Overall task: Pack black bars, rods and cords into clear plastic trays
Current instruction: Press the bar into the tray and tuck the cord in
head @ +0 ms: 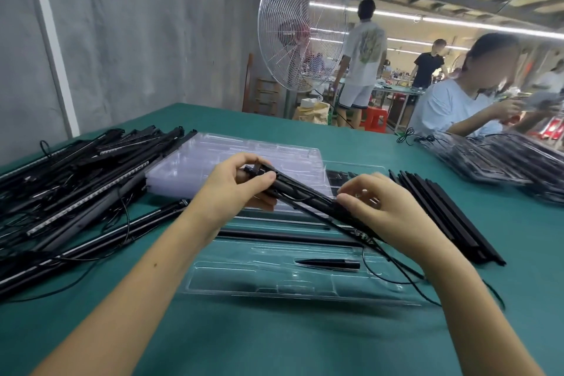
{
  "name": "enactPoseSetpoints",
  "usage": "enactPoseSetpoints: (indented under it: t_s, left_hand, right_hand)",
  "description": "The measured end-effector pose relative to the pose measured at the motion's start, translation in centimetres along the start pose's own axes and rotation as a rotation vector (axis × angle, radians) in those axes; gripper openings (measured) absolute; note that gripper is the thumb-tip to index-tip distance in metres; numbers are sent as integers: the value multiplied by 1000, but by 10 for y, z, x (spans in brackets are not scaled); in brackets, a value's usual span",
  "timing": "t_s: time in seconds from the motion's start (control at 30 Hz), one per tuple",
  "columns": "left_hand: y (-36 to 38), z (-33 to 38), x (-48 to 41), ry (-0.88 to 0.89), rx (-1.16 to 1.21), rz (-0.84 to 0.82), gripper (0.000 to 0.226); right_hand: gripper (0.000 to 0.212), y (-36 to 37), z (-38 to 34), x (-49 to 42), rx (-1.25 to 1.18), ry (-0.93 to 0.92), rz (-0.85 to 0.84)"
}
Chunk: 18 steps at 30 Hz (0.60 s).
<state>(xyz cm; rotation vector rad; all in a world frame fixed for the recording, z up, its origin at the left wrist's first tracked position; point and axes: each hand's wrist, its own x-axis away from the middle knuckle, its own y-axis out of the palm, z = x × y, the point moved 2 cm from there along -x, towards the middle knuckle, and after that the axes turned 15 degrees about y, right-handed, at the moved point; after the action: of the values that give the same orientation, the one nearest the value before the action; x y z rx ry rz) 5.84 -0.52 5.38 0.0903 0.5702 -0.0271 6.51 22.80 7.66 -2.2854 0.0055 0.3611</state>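
Observation:
Above a clear plastic tray [232,281] on the green table, both my hands hold one black bar [305,192] slanting down to the right. My left hand [241,189] grips its upper end. My right hand [387,210] curls over its lower part. A thin black cord [396,265] trails from the bar across the tray to the right. In the tray lie a long black rod [290,236] and a short black pointed piece [329,263].
A heap of black bars with cords [76,186] fills the left of the table. A stack of clear trays [213,162] sits behind my hands. Loose black bars [451,217] lie at the right, packed trays [503,162] beyond. A person sits far right; a fan stands behind.

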Motion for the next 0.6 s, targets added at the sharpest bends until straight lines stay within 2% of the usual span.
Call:
enactPoseSetpoints:
  t_s: [0.1, 0.23, 0.43, 0.53, 0.6]
  left_hand:
    - [1, 0, 0, 21, -10, 27, 9]
    - [1, -1, 0, 46, -25, 55, 9]
    - [4, -7, 0, 63, -170, 111, 12]
    - [4, -9, 1, 80, -277, 110, 14]
    - [5, -7, 1, 110, -320, 95, 14]
  right_hand:
    - [19, 4, -12, 6, -33, -90, 70]
    - [11, 12, -19, 8, 122, -129, 113]
    - [5, 16, -28, 12, 103, -70, 75]
    - [8, 19, -42, 19, 70, -91, 28]
    - [10, 19, -48, 24, 14, -106, 53]
